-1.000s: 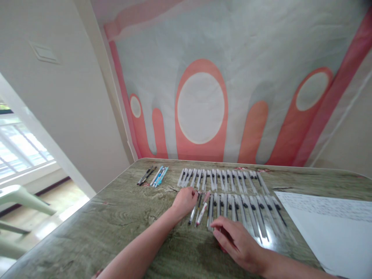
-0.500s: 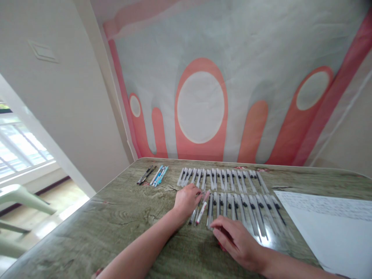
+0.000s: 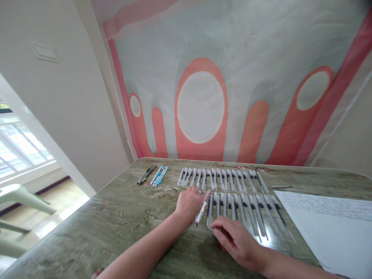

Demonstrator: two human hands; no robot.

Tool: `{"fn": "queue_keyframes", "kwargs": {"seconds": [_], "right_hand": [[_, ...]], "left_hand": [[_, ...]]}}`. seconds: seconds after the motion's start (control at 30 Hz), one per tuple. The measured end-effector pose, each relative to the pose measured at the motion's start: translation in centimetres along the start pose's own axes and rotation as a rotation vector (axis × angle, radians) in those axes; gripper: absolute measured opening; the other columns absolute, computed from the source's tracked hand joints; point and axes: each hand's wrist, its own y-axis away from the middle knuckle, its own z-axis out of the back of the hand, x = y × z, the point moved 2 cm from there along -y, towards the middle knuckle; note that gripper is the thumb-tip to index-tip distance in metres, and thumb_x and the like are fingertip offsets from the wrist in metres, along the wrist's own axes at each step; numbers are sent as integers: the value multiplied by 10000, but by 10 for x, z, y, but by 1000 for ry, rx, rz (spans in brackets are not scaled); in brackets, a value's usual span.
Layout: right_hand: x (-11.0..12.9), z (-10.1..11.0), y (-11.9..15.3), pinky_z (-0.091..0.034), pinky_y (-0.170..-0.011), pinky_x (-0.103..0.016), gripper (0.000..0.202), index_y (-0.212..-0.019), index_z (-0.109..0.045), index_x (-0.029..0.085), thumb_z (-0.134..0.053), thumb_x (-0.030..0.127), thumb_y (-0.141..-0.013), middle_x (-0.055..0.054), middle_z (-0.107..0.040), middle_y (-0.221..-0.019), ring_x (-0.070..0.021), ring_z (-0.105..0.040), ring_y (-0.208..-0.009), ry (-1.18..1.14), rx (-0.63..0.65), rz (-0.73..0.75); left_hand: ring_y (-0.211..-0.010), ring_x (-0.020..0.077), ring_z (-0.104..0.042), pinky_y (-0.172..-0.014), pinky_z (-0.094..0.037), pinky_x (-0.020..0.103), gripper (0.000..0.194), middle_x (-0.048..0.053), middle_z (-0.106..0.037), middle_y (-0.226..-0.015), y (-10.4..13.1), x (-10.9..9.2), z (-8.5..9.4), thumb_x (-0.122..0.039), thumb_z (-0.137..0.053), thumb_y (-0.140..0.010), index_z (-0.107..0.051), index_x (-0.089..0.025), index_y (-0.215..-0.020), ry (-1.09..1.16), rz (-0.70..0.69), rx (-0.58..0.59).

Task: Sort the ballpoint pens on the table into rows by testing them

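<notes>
My left hand (image 3: 189, 203) is palm down on the table, its fingers curled forward and mostly hidden from me. Beside it lies a white pen with a pink cap (image 3: 201, 212), close to the thumb side. What is under those fingers does not show. My right hand (image 3: 236, 240) rests at the near end of the front row of clear-barrelled pens (image 3: 245, 207), fingers curled in. A small patch of red shows under it, too hidden to name. Behind, a second row of clear pens (image 3: 221, 179) lies side by side.
At the far left of the wood-patterned table (image 3: 130, 221) lie a few black pens (image 3: 146, 174) and a group of blue and white pens (image 3: 159, 176). A written sheet of paper (image 3: 337, 232) covers the right side. A wall with a pink mural (image 3: 200, 151) rises behind.
My left hand has moved slightly right and nearer, and now covers the dark-tipped clear pen that showed beside the pink-capped one. The right hand has stayed in place.
</notes>
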Motion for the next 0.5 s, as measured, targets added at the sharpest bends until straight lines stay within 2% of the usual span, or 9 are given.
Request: {"fn": "queue_keyframes", "kwargs": {"seconds": [0.2, 0.33, 0.5], "right_hand": [[0, 0, 0, -368, -584, -215, 185, -884, -510, 192, -353, 289, -870, 2, -523, -689, -99, -476, -608, -4, 4, 5], [1, 0, 0, -369, -592, -216, 180, -884, -509, 191, -356, 284, -869, 2, -523, -693, -100, -479, -615, -3, 7, 5], [2, 1, 0, -369, -593, -216, 179, -898, -510, 191, -355, 277, -869, 3, -525, -689, -100, -483, -616, 2, 16, 6]], "left_hand": [[-819, 191, -510, -664, -408, 281, 358, 111, -554, -809, 1, -1, -2, -364, -319, -850, -616, -181, -934, 23, -11, 27], [-826, 180, -512, -681, -410, 276, 401, 107, -553, -831, 0, 1, 0, -371, -273, -860, -619, -169, -881, 33, 16, 61], [-802, 175, -528, -677, -408, 279, 358, 82, -555, -861, -2, 11, 3, -336, -290, -857, -610, -180, -823, 39, 46, 50]]}}
